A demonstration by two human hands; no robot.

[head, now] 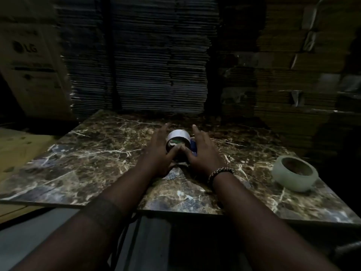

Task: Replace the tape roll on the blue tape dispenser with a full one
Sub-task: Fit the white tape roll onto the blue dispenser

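1. Stacks of flattened cardboard fill the upper frame behind the table; a printed box stands at upper left.
2. The table, a dark marble slab with pale veins, spans the middle of the frame.
3. Two bare forearms reach up from the bottom edge toward the centre.
4. The left hand and right hand flank the spent roll, fingers spread and loosely curved, thumbs meeting at its near side. The palms lie along its sides without a tight grip.
5. A full roll, pale green, lies flat on the table at right of centre, well apart from the hands.
6. The spent roll, little more than a pale core, sits at frame centre between the hands.
7. The blue dispenser shows only as a sliver just right of that roll, mostly hidden by the right hand.
8. A beaded bracelet circles the right wrist.
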